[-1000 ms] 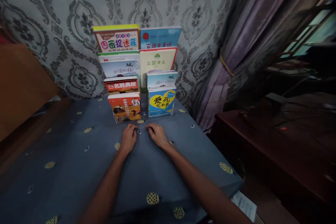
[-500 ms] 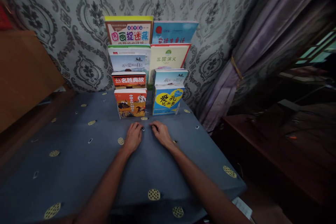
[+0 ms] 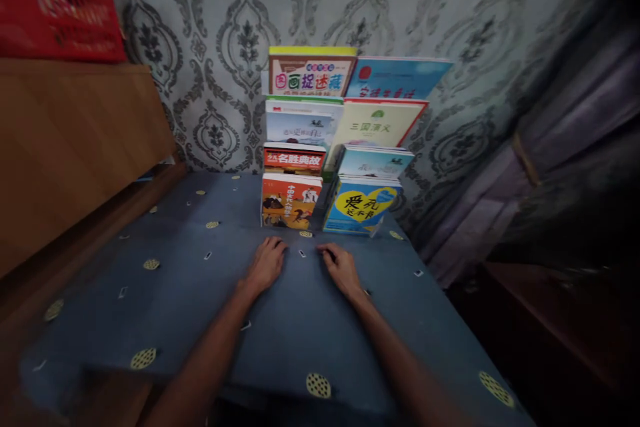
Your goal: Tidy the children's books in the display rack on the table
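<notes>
Books [image 3: 310,87]: standing in stepped rows, two columns, toward rear of cloth-covered table [image 3: 175,307]. Reference for all positions: orange book [image 3: 293,203], at front of left column.

Blue book with yellow heart [image 3: 363,208]: right of orange book, across narrow dark gap. Red book [image 3: 295,159]: directly behind orange book, lower part covered. Yellow-topped book [image 3: 314,73]: rearmost above orange book. Cream book with red edge [image 3: 375,123]: behind and right of orange book.

Left hand [image 3: 269,263]: just in front of orange book, slightly left, apart from lower edge. Palm down over cloth; grip relaxed, fingers loosely bent, partly open.

Right hand [image 3: 343,267]: in front and right of orange book, near lower edge of blue book with yellow heart. Grip narrow, with small gap between thumb and index finger; fingertips pointed toward left hand.

Edges: right table edge slanting past right side of orange book; near table edge well forward of orange book, crossed by both forearms. Patterned wall [image 3: 215,33]: close behind orange book.

Room for moving: short strip of printed cloth between hands, forward of orange book; broad span of cloth left of orange book, reaching toward wooden cabinet [image 3: 75,147].
</notes>
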{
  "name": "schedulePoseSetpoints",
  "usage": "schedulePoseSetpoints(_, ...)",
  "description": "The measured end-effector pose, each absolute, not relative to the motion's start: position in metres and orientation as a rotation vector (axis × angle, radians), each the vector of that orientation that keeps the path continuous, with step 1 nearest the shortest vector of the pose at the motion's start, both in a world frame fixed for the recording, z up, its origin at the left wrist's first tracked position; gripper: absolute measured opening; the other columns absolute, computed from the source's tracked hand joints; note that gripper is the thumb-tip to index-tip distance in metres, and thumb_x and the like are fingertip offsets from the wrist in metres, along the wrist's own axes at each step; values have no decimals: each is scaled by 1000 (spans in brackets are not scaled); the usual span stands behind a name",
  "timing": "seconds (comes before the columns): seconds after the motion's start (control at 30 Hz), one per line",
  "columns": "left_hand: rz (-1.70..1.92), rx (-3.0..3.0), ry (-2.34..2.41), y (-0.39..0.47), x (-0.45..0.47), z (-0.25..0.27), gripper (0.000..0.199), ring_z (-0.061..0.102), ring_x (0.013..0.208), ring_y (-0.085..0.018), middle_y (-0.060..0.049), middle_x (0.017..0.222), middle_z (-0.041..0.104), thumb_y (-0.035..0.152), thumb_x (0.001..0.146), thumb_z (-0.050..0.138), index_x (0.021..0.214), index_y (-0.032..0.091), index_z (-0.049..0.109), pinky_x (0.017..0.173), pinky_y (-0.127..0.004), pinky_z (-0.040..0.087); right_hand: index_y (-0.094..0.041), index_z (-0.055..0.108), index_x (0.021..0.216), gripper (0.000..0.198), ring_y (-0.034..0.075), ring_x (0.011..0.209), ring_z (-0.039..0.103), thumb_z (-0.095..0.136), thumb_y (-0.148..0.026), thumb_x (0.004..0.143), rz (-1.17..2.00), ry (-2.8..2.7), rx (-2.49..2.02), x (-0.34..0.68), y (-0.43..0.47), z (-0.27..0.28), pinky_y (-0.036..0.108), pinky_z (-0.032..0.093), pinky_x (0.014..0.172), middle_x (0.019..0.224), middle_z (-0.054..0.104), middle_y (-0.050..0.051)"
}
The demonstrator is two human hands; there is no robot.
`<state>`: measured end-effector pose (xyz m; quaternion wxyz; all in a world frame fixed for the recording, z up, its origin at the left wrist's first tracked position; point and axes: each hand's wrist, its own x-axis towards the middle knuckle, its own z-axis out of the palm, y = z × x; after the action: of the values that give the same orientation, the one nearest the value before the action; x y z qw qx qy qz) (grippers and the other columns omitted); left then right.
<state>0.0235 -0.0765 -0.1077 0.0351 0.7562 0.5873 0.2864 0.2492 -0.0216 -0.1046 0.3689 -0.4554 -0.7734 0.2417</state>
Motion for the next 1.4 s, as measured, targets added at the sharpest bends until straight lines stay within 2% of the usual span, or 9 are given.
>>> schedulePoseSetpoints(0.13,800,2223,2042,-90,-36,-103,32,57,111,-24,-11,120,62,11,89,45,113,20,64,98,-42,46,-20,73,95,31,24,88,69,44,-29,85,637,-1980,-1185,250,-20,-107,38,54,83,94,75,9)
schedulePoseSetpoints(0.23,803,1955,2351,-99,-92,-89,27,58,109,-27,-14,115,62,13,86,50,106,18,66,96,-44,47,-20,73,94,31,24,89,70,45,-31,85,651,-1970,-1187,250,-19,-107,38,54,82,95,76,9)
schedulePoseSetpoints(0.37,1143,1523,2605,-106,-149,-61,27,59,108,-28,-14,108,61,21,84,50,107,16,64,98,-46,47,-21,73,93,31,24,88,70,45,-32,84,658,-1966,-1194,249,-18,-108,37,54,79,93,76,9)
schedulePoseSetpoints(0.5,1436,1626,2422,-112,-134,-56,27,59,107,-25,-10,107,60,26,86,45,106,19,63,96,-43,51,-21,73,93,30,24,86,70,46,-29,83,662,-1939,-1199,247,-18,-108,37,54,80,92,76,8)
schedulePoseSetpoints(0.63,1252,1895,2266,-120,-82,-87,29,57,116,-27,-14,117,57,25,87,43,105,17,64,102,-45,48,-21,74,90,27,22,87,70,47,-21,82,635,-1919,-1201,244,-24,-104,36,55,82,92,76,6)
schedulePoseSetpoints(0.8,927,2091,2270,-125,-65,-117,35,58,116,-31,-17,124,56,30,90,38,106,18,66,97,-51,51,-20,73,91,28,19,89,71,50,-9,83,599,-1919,-1252,241,-26,-100,31,54,84,94,77,5)
schedulePoseSetpoints(0.97,894,2218,2227,-135,-75,-120,44,61,111,-31,-16,123,60,39,92,33,110,18,66,99,-50,51,-22,74,91,28,19,91,70,53,-5,83,581,-1902,-1282,243,-27,-99,30,53,86,96,77,4)
schedulePoseSetpoints(1.13,889,2166,2276,-163,-77,-127,44,63,105,-32,-13,123,62,42,90,34,110,23,68,92,-52,54,-22,74,93,28,19,92,70,54,-6,84,586,-1904,-1267,243,-27,-99,30,52,87,97,77,3)
schedulePoseSetpoints(1.4,818,2156,2311,-191,-83,-125,48,62,109,-33,-14,123,62,45,91,31,112,21,67,95,-53,53,-22,75,91,30,18,92,68,55,-3,81,630,-1885,-1253,261,-37,-99,29,51,88,96,76,2)
